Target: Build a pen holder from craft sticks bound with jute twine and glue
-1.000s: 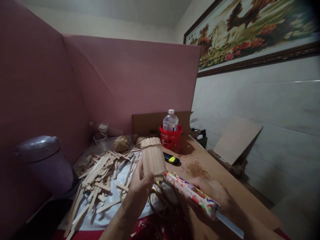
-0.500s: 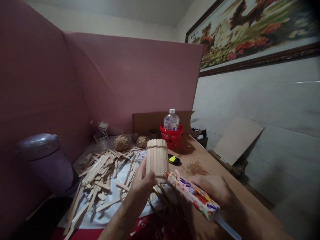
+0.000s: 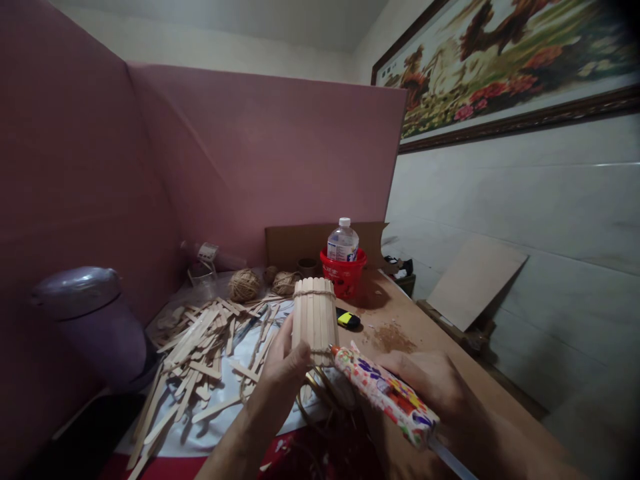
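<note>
In the head view, my left hand (image 3: 286,365) grips a cup-shaped holder of upright popsicle sticks (image 3: 315,320) from its left side, thumb across the lower front. Twine runs round the holder near its top and again near its bottom. My right hand (image 3: 435,383) is wrapped round a hot glue gun (image 3: 383,393) covered in a bright flowered pattern. The gun's orange tip touches or nearly touches the lower twine at the holder's right edge. A clear glue stick (image 3: 453,460) juts from the gun's rear end.
Many loose popsicle sticks (image 3: 200,353) lie heaped on the left. Behind are twine balls (image 3: 244,285) and a red basket (image 3: 344,275) with a plastic bottle (image 3: 343,240) standing in it. A yellow-black cutter (image 3: 349,319) lies behind the holder. A lilac bin (image 3: 95,327) stands far left.
The rear end of the glue gun has shifted slightly, its tip staying at the lower twine. My left hand and the stick holder have hardly moved.
</note>
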{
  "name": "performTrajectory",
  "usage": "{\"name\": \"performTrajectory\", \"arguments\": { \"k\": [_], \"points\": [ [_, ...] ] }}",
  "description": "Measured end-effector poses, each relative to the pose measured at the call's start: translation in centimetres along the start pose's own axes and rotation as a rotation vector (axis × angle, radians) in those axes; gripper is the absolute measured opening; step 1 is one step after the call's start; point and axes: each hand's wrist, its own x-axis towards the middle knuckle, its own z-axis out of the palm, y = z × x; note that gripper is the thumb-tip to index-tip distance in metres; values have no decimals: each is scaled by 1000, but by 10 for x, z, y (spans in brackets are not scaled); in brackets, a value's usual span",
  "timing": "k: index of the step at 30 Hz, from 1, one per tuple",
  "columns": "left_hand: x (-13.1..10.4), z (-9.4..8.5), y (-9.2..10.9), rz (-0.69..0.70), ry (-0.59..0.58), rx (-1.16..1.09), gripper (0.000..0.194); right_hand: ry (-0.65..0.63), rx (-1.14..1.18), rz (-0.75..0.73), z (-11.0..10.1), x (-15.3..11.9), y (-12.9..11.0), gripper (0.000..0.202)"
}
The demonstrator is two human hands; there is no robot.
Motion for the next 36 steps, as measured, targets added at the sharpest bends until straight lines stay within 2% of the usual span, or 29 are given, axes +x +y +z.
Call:
{"name": "performTrajectory", "arguments": {
  "k": [13, 26, 36],
  "points": [
    [0, 1, 1, 22, 16, 1, 83, 17, -39, 4, 2, -5, 6, 16],
    [0, 1, 1, 32, 20, 17, 78, -10, 24, 14, -1, -3, 0, 18],
    [3, -4, -3, 77, 35, 68, 83, -8, 199, 165, -1, -8, -3, 17]
  ]
}}
